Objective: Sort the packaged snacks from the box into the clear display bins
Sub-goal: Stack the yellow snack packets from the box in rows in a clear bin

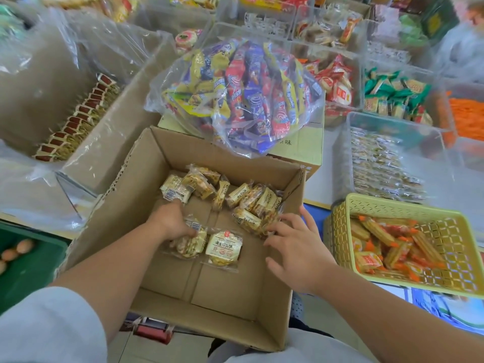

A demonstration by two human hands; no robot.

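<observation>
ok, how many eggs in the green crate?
3, in the crate at far left: upper egg, middle egg, lowest egg cut by the frame edge. More may be out of view.

The left hand (171, 221) curls onto a clear-wrapped cream biscuit packet (190, 244), its fingertips hidden beneath the hand. The left edge cuts off a green plastic crate (36, 265) holding brown egg-like ovals (25, 246). The right edge cuts off a blurred orange heap (466, 119), too smeared to identify. The brown cardboard box (146, 184) half hides a red object (152, 332) below it. Small silver-wrapped sweets (379, 166) are blurred, and the packet print is too small to read.
</observation>
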